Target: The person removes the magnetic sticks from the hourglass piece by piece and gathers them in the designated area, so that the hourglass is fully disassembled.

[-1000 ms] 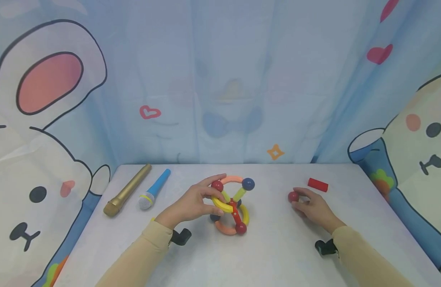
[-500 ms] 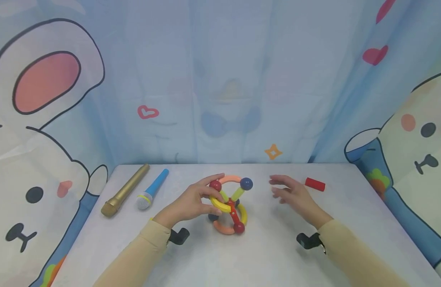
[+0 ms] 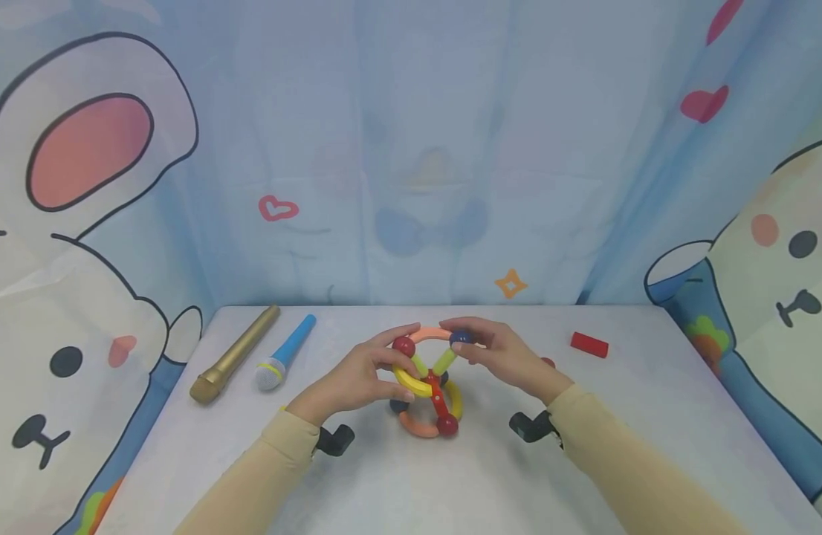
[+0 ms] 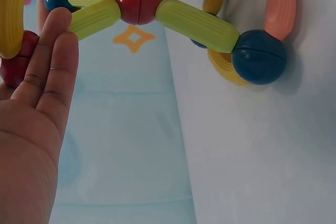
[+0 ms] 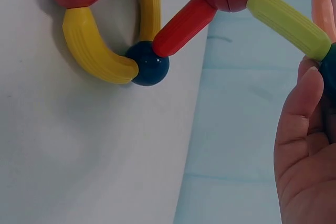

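A model of magnetic sticks and balls stands on the table, with a ring at its base. Its middle is a red ball from which green and red sticks spread. My left hand holds the upper left corner, fingers around a red ball and a curved yellow stick. At the upper right corner my right hand pinches a blue ball between thumb and fingers. A curved orange stick spans these two upper balls.
A loose red ball lies partly hidden behind my right hand. Beyond it is a short red stick. On the left lie a gold microphone and a blue toy microphone. A printed curtain hangs behind the table.
My right hand has let go of the loose red ball, moved left, and taken hold of the model's upper blue ball. The left hand keeps its grip in place.
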A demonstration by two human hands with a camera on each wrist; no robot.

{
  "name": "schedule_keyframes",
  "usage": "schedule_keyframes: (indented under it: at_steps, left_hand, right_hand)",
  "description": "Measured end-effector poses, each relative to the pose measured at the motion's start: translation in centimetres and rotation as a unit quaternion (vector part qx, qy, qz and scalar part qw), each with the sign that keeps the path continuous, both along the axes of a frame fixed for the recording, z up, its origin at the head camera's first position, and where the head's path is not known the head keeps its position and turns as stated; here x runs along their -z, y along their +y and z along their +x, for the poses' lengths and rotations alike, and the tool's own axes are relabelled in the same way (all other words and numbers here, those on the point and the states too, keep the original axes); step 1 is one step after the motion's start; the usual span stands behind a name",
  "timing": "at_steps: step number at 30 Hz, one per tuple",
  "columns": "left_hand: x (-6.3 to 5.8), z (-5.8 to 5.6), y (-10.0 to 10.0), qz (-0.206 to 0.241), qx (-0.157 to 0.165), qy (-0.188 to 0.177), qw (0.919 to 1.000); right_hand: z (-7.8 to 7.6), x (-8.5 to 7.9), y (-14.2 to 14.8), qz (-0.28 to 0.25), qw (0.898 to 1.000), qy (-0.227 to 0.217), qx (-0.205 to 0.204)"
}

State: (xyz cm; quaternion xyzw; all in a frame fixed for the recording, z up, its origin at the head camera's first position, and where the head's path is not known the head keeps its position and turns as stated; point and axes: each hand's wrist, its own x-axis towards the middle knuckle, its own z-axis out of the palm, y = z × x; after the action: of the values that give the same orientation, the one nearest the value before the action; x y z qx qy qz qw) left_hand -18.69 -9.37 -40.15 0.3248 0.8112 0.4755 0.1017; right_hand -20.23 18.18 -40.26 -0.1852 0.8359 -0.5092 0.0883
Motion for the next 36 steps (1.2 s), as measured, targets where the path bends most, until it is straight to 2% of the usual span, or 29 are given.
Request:
schedule_keyframes:
  at_steps: [8,14,18,22,26,30,36]
  left_hand:
    - [0.1,0.0,-0.2,-0.004,-0.005,-0.004,1.0]
    - [0.0,0.2,-0.5,0.003,-0.023,-0.002,0.9997]
    - [-0.1,0.6,-1.0,0.015,-0.055,0.016,0.9983]
    - [-0.2,1.1,-1.8,0.031,-0.099,0.046,0.9935]
    - [-0.1,1.4,-2.7,0.038,-0.127,0.069,0.9887]
    - [0.6,1.7,-4.0,0.026,-0.14,0.069,0.9874]
    - [2.9,2.1,-6.8,-0.017,-0.143,0.014,0.9895]
  right_hand:
    - [0.0,0.0,0.0,-0.002,1.0,0.005,0.002]
    - [0.0,0.1,0.0,0.001,1.0,0.005,0.007]
    - [0.0,0.1,0.1,-0.006,1.0,0.0,-0.003]
    - [-0.1,0.1,0.2,-0.015,1.0,-0.001,-0.013]
    - [-0.1,0.0,0.1,-0.004,1.0,0.001,-0.002]
    - [0.0,-0.1,-0.1,0.001,1.0,0.0,0.008]
    - [0.0,-0.1,-0.1,-0.001,1.0,-0.001,0.006]
